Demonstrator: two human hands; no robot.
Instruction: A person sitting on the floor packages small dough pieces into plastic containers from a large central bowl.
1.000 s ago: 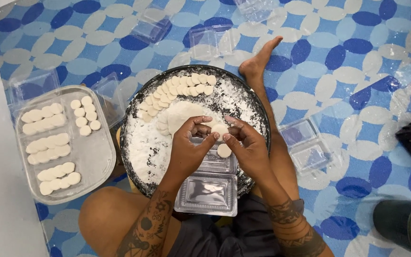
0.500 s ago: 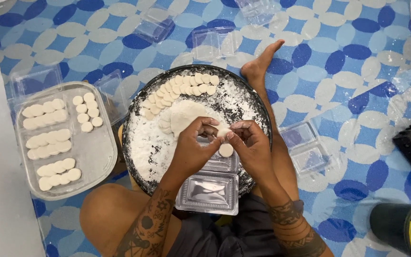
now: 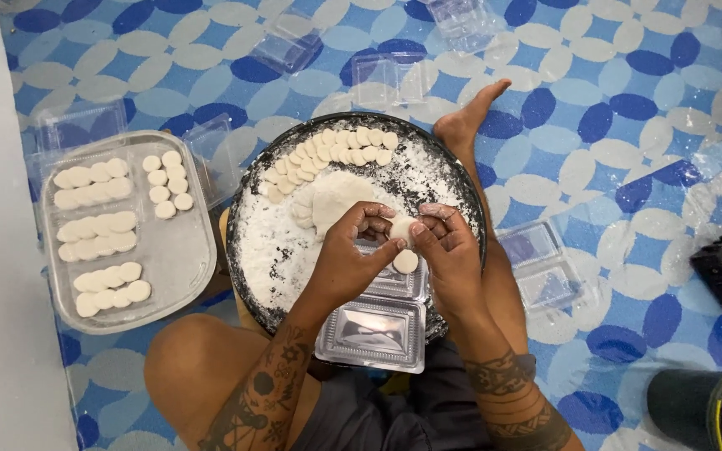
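The person sits on a floor mat (image 3: 612,108) patterned in blue and white, with a round dark pan (image 3: 248,250) dusted with flour resting over the lap. Both hands meet just above the near edge of that pan. The left hand (image 3: 348,259) is curled, its fingers closed on a small white dough piece (image 3: 400,227), and the right hand (image 3: 449,250) pinches the same piece from the other side, so the two hands touch around it. A second dough disc (image 3: 405,261) sits just below the hands, against the right palm; whether it is held or lying there cannot be told.

Inside the pan, a row of flat dough discs (image 3: 336,150) curves along the far rim, and a larger lump of dough (image 3: 336,196) lies near the middle, just beyond the fingers. At the near edge of the pan, under the wrists, sits a clear plastic container (image 3: 373,330) with an open lid.

Left of the pan lies a grey tray (image 3: 177,259) carrying rows of finished discs. Several empty clear containers (image 3: 536,267) are scattered on the mat to the right of the pan and beyond it. A bare foot (image 3: 465,121) rests against the far right rim of the pan.
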